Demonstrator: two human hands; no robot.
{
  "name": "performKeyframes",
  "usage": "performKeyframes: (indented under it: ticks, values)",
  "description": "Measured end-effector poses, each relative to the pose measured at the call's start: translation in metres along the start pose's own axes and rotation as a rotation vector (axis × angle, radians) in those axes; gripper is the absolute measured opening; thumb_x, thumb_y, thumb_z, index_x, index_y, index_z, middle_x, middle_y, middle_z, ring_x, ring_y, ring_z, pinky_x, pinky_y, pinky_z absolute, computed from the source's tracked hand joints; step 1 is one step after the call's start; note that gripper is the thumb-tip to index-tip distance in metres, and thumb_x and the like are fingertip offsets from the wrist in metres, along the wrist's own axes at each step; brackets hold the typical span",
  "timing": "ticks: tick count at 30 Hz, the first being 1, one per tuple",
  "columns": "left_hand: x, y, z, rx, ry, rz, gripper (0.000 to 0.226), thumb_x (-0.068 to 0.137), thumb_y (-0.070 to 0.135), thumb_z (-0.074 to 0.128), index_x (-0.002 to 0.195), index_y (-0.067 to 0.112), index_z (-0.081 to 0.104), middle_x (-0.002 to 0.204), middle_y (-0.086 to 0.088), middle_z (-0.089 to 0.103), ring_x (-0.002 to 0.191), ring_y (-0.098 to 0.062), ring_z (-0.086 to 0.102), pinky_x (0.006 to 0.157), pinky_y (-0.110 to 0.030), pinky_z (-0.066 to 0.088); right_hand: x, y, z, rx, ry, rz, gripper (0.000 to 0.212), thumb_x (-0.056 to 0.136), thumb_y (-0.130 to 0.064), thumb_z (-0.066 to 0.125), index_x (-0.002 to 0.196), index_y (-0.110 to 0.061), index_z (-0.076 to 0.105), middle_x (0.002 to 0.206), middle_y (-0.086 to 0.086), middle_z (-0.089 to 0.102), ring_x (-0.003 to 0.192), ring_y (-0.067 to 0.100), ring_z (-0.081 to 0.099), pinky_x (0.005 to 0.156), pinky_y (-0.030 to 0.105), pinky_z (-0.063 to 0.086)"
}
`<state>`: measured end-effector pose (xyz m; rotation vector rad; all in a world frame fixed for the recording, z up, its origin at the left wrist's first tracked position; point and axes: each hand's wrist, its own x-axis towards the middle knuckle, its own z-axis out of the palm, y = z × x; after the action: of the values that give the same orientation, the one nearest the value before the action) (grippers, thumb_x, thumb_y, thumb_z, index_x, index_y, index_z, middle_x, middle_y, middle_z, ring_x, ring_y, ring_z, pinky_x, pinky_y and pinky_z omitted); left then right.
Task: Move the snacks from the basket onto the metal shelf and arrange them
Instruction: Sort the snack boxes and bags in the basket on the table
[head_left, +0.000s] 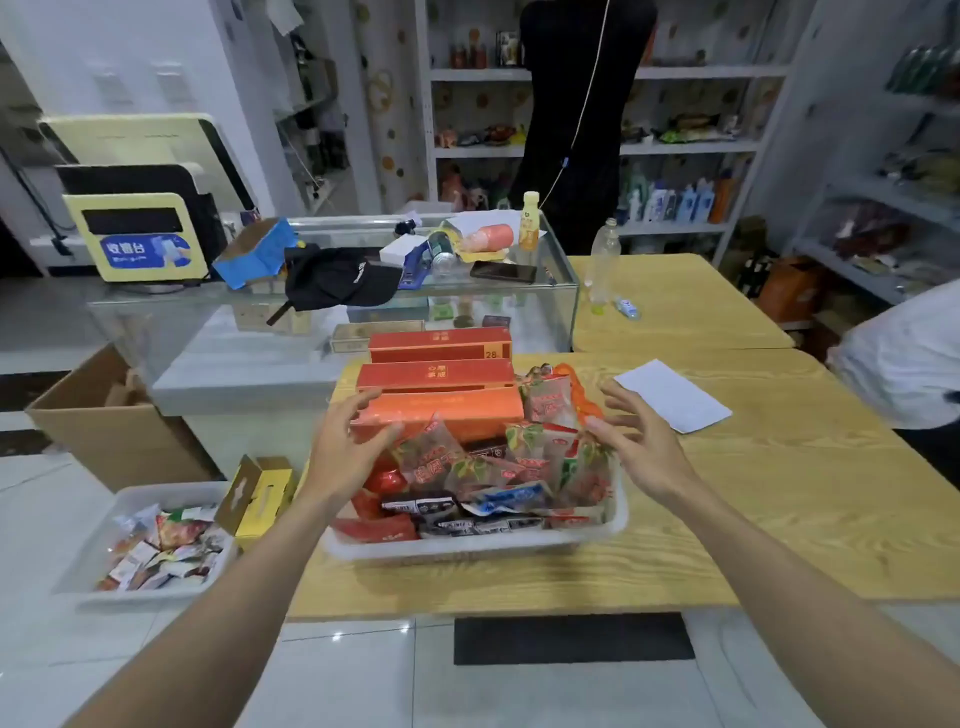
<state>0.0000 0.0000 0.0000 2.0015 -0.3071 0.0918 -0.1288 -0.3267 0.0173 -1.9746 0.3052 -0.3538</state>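
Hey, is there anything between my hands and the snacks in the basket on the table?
Nothing visible. The snacks lie uncovered in the basket. The left hand is open by the orange box at the far side, the right hand open over the basket's right side.

Wooden table (779, 493) stands on white floor tiles (337, 675).

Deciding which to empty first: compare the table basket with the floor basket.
The table basket sits on the wooden table, the floor basket on tiles. The table basket is heaped with packets; the floor basket holds a shallower layer. Both are white plastic.
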Motion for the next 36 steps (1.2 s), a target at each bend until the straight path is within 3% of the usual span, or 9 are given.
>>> performKeyframes:
  ticks: [6,13,17,19,23,27,30,33,36]
  values:
    - [0.037,-0.043,-0.001,0.015,0.012,-0.162,0.036,0.083,0.046,0.070,0.114,0.055,0.052,0.138,0.003,0.043,0.132,-0.020,0.037,0.108,-0.058,0.035,0.038,0.039,0.002,-0.068,0.039,0.170,0.046,0.089,-0.046,0.064,0.132,-0.037,0.051,0.128,-0.014,0.048,0.121,0.013,0.048,0.100,0.052,0.047]
    - [0.044,-0.064,-0.002,-0.065,-0.051,-0.203,0.061,0.075,0.064,0.067,0.132,0.053,0.046,0.150,0.009,0.037,0.136,-0.017,0.035,0.108,-0.054,0.035,0.073,0.068,0.013,-0.084,-0.098,0.247,0.063,0.079,-0.053,0.070,0.136,-0.036,0.051,0.148,-0.004,0.041,0.133,0.020,0.039,0.101,0.039,0.036]
    - [0.045,-0.068,-0.001,-0.094,-0.066,-0.263,0.072,0.070,0.069,0.066,0.136,0.052,0.041,0.154,0.010,0.032,0.138,-0.015,0.031,0.110,-0.054,0.033,0.088,0.072,0.014,-0.044,-0.177,0.302,0.082,0.063,-0.062,0.080,0.136,-0.035,0.051,0.136,-0.003,0.051,0.119,0.020,0.051,0.087,0.040,0.051]
    - [0.043,-0.073,0.001,-0.093,-0.070,-0.288,0.080,0.065,0.077,0.063,0.136,0.051,0.040,0.154,0.008,0.031,0.139,-0.016,0.031,0.110,-0.053,0.033,0.091,0.073,0.015,-0.031,-0.221,0.327,0.077,0.065,-0.056,0.076,0.135,-0.035,0.051,0.131,-0.003,0.051,0.112,0.019,0.054,0.078,0.034,0.050]
    - [0.048,-0.095,0.003,-0.046,-0.075,-0.364,0.094,0.061,0.086,0.058,0.141,0.040,0.044,0.151,0.001,0.036,0.140,-0.023,0.033,0.110,-0.060,0.031,0.096,0.082,0.016,-0.021,-0.267,0.369,0.070,0.070,-0.056,0.072,0.135,-0.040,0.050,0.131,-0.006,0.045,0.118,0.021,0.048,0.090,0.039,0.044]
    - [0.050,-0.116,0.001,-0.068,-0.130,-0.400,0.098,0.060,0.086,0.063,0.141,0.035,0.046,0.143,0.000,0.050,0.132,-0.025,0.045,0.107,-0.058,0.037,0.094,0.088,0.019,0.028,-0.258,0.389,0.057,0.071,-0.058,0.066,0.125,-0.041,0.056,0.133,-0.002,0.052,0.115,0.021,0.054,0.078,0.031,0.046]
    - [0.050,-0.117,0.001,-0.103,-0.128,-0.404,0.100,0.056,0.085,0.066,0.136,0.027,0.052,0.139,-0.005,0.055,0.128,-0.030,0.049,0.106,-0.059,0.039,0.095,0.095,0.020,0.062,-0.232,0.381,0.050,0.070,-0.057,0.067,0.117,-0.041,0.059,0.131,0.001,0.056,0.111,0.019,0.057,0.079,0.031,0.049]
    - [0.049,-0.112,0.002,-0.143,-0.146,-0.388,0.093,0.056,0.080,0.071,0.136,0.035,0.052,0.139,-0.002,0.054,0.127,-0.027,0.050,0.103,-0.058,0.042,0.097,0.101,0.025,0.059,-0.218,0.365,0.048,0.071,-0.055,0.068,0.117,-0.040,0.060,0.126,-0.002,0.056,0.110,0.019,0.056,0.088,0.037,0.047]
    - [0.047,-0.114,0.002,-0.187,-0.124,-0.380,0.091,0.054,0.072,0.080,0.135,0.040,0.052,0.139,0.000,0.053,0.125,-0.024,0.051,0.099,-0.056,0.047,0.098,0.105,0.030,0.104,-0.179,0.352,0.051,0.069,-0.050,0.071,0.117,-0.034,0.062,0.121,-0.002,0.058,0.103,0.016,0.058,0.083,0.037,0.049]
